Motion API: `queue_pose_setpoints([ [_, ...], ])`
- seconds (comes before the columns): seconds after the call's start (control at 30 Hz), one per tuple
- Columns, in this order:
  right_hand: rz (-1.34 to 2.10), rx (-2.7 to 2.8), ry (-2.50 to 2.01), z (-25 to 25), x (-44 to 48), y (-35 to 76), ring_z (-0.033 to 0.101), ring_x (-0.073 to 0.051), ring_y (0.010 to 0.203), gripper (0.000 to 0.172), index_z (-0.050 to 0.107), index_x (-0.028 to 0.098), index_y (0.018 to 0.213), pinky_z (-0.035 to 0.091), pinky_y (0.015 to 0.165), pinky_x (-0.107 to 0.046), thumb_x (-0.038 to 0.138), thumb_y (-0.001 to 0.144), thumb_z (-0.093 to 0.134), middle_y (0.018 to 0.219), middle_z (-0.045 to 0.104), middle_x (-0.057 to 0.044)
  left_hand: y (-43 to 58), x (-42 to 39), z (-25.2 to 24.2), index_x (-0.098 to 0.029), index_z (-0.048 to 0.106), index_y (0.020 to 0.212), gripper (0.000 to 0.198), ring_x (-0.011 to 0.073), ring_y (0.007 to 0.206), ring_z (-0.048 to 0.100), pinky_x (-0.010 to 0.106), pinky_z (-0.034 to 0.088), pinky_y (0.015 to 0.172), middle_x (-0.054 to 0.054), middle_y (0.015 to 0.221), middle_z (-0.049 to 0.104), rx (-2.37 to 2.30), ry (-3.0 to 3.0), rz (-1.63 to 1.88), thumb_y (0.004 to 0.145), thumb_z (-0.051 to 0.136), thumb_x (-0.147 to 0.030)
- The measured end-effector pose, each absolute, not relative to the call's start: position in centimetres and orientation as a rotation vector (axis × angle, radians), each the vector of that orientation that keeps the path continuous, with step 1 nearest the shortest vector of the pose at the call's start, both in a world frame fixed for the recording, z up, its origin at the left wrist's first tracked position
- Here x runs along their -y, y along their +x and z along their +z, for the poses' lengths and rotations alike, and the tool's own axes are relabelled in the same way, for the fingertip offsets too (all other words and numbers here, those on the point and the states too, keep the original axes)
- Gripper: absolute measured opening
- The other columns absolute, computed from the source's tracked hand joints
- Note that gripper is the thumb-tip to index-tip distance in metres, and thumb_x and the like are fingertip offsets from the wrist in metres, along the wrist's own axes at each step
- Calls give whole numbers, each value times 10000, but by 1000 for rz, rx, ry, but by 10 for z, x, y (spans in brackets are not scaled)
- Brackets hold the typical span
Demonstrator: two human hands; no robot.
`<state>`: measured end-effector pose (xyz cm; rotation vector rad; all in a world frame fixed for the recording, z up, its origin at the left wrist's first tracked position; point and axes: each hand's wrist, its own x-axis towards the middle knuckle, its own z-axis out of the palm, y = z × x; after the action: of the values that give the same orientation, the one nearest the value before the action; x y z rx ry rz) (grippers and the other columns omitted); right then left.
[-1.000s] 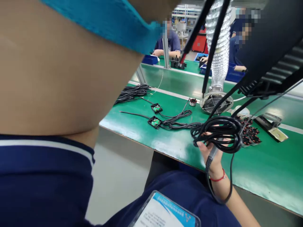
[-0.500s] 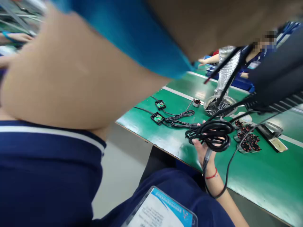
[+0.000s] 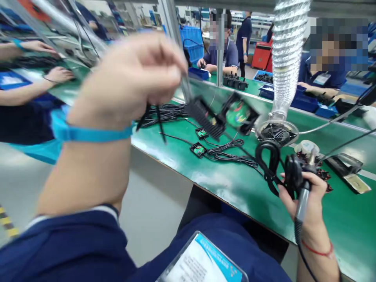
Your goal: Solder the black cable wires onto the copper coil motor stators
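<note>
My left hand (image 3: pixel 132 74), raised and blurred, is closed in a pinch. Short black cable ends (image 3: pixel 160 123) dangle beneath its fingers. Just right of it, in mid-air, are a ribbed black housing piece (image 3: pixel 207 119) and an open black housing with a green circuit board (image 3: pixel 239 113); blur hides how they connect to the hand. My right hand (image 3: pixel 313 196) is wrapped round a soldering iron (image 3: pixel 302 205) and a bundled black cable (image 3: pixel 268 168). On the green bench, two more open housings (image 3: pixel 198 149) lie with their cables (image 3: pixel 235 157).
A round fume extractor (image 3: pixel 276 132) under a silver duct (image 3: pixel 289 51) stands behind my right hand. Small motor-like parts (image 3: pixel 324 175), a tape roll (image 3: pixel 307 147) and a soldering stand (image 3: pixel 346 164) sit to the right. Co-workers' hands (image 3: pixel 60 75) are at the left.
My left arm has swung down and away from the camera, bringing its hand into view. The cable bundle and soldering iron in my right hand have shifted right, and the housings now show in mid-air.
</note>
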<state>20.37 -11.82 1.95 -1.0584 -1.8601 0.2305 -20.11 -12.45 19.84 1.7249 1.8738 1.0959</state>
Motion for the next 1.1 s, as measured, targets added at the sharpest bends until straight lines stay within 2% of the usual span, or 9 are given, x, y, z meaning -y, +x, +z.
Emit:
queue_pose_setpoints([
  [0.07,250,2023,-1056,13,119,201,691,-217,809,476,455,230,1222,547,746,-372,310,822,698,1037,643,-78,-218,140,159,-126,657,1091,507,64,605,483,224,332,619,-63,646,430,-1827,1702,1052,746,609,-493],
  [0.1,272,2126,-1040,8,120,192,687,-208,776,443,463,225,1214,542,707,-351,286,831,677,1020,655,-75,-233,147,134,-130,679,1061,499,56,573,434,218,336,587,-58,634,473,-1841,1655,849,735,614,-503],
  [0.23,276,2532,-949,-24,123,139,681,-228,782,393,453,199,1244,518,710,-372,107,866,509,1021,711,-84,-296,164,42,-167,735,986,529,198,838,606,315,494,798,18,869,737,-1902,1399,598,670,685,-587],
  [0.43,-8,2582,-1033,-50,103,106,655,-254,808,315,474,143,1262,462,710,-385,142,949,502,1077,685,-139,-322,125,-28,-150,727,982,547,263,944,644,362,497,879,105,1014,757,-2051,1356,717,724,595,-614],
  [0.6,-134,2487,-1143,-50,84,102,639,-264,830,272,493,138,1240,469,719,-385,195,975,515,1045,677,-139,-319,73,-44,-138,690,1044,464,239,881,624,342,487,816,108,982,734,-2104,1437,822,806,491,-483],
  [0.73,-119,2455,-1075,-50,84,99,635,-264,824,273,488,147,1246,496,725,-390,240,990,515,1031,691,-141,-337,66,-38,-167,703,964,387,241,869,618,346,490,821,93,959,728,-2099,1589,709,815,501,-461],
  [0.9,-77,2330,-968,-40,85,100,668,-284,978,348,480,155,1266,523,828,-439,328,978,574,1201,694,-176,-344,36,-17,-165,695,1132,380,326,1138,556,457,419,1039,154,1144,655,-2281,1917,440,837,512,-320],
  [1.0,-51,2238,-1002,-27,88,114,672,-281,984,362,501,168,1264,524,852,-451,311,953,617,1234,688,-174,-330,-6,-8,-172,640,1279,448,302,1165,568,408,443,1018,160,1240,610,-2261,2128,261,871,464,-229],
  [1.1,-16,2151,-1071,-19,98,139,675,-273,1012,402,503,180,1297,527,844,-433,267,931,646,1271,675,-167,-319,-43,-12,-186,650,1279,480,262,1082,622,335,474,948,129,1213,656,-2136,2187,196,814,534,-187],
])
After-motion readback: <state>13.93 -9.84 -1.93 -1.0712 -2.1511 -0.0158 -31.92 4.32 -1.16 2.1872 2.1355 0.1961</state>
